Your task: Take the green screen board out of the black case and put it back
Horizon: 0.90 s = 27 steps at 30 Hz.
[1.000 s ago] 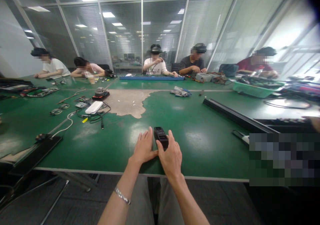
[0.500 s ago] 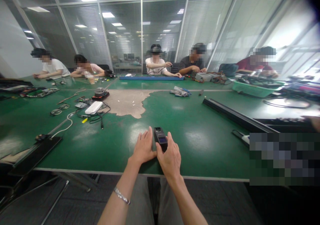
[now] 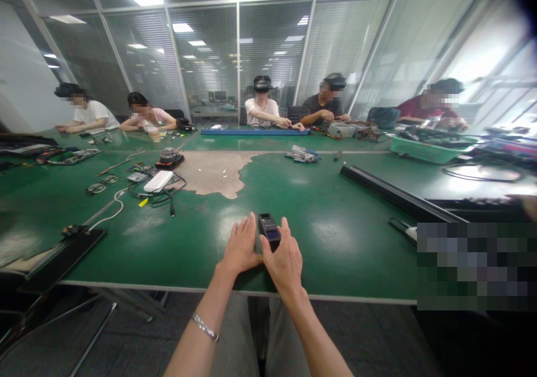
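Observation:
In front of me on the green table lies a small black handheld device (image 3: 269,227) with a little screen and a few buttons. My right hand (image 3: 284,259) has it between thumb and fingers: the thumb is at its left edge, the fingers along its right, and its near end is hidden by that hand. Just left of the device, my left hand (image 3: 242,247) rests with fingers stretched out, holding nothing. Its thumb reaches across to the right hand, near the base of the right thumb.
A white box (image 3: 158,181) with tangled black cables lies left, near a bare patch (image 3: 210,173) in the green surface. A long black bar (image 3: 394,189) and a green basket (image 3: 432,149) are at right. Several people sit opposite, behind a blue bar (image 3: 255,132).
My hands and the device stay nearly still. The person opposite in the middle has lowered a raised hand toward the blue bar.

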Each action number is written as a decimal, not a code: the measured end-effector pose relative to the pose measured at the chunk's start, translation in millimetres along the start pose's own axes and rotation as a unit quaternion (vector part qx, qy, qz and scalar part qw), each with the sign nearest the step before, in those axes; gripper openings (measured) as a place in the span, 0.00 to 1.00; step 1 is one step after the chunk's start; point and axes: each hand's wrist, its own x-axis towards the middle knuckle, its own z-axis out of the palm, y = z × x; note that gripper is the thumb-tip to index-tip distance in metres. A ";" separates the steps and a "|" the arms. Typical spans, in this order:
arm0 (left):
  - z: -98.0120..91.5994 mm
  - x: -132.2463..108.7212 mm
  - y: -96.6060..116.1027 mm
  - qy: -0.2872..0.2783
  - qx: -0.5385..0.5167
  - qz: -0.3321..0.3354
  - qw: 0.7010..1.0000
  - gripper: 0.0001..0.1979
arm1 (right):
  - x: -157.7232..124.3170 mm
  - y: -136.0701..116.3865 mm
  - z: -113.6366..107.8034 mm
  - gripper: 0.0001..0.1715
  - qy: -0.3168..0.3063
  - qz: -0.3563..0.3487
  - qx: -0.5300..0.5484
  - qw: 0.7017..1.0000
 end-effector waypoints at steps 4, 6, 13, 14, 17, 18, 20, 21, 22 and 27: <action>0.1 -0.6 0.7 0.001 0.001 0.002 1.000 0.54 | -1.2 0.9 1.3 0.42 -0.005 0.014 -0.015 1.000; 0.2 -0.7 0.9 0.000 0.000 0.003 1.000 0.54 | -2.2 1.8 1.8 0.42 -0.005 0.013 -0.021 1.000; -0.3 -0.6 1.2 0.002 -0.008 0.004 1.000 0.53 | -5.6 4.3 2.9 0.44 -0.011 0.015 -0.021 1.000; -0.2 -0.7 1.2 0.003 -0.007 0.004 1.000 0.53 | -6.2 4.8 3.4 0.45 -0.010 0.013 -0.019 1.000; 0.6 -0.9 0.8 0.007 -0.002 0.004 1.000 0.52 | -7.3 6.6 5.1 0.48 -0.003 0.002 -0.011 1.000; 1.1 -1.0 0.6 0.008 0.000 0.004 1.000 0.52 | -7.3 7.0 5.6 0.49 0.000 -0.002 -0.008 1.000; 1.7 -1.0 0.1 0.010 0.001 0.005 1.000 0.52 | -7.0 7.4 6.2 0.49 0.008 -0.009 -0.001 1.000; 1.8 -1.0 0.0 0.009 0.001 0.005 1.000 0.52 | -6.7 7.4 6.3 0.49 0.012 -0.013 0.003 1.000; 1.7 -1.0 -0.1 0.009 0.001 0.005 1.000 0.52 | -6.4 7.2 6.2 0.49 0.015 -0.016 0.007 1.000; -0.2 -1.1 0.8 0.009 -0.001 0.008 1.000 0.52 | -5.2 6.4 5.4 0.44 0.012 -0.014 0.009 1.000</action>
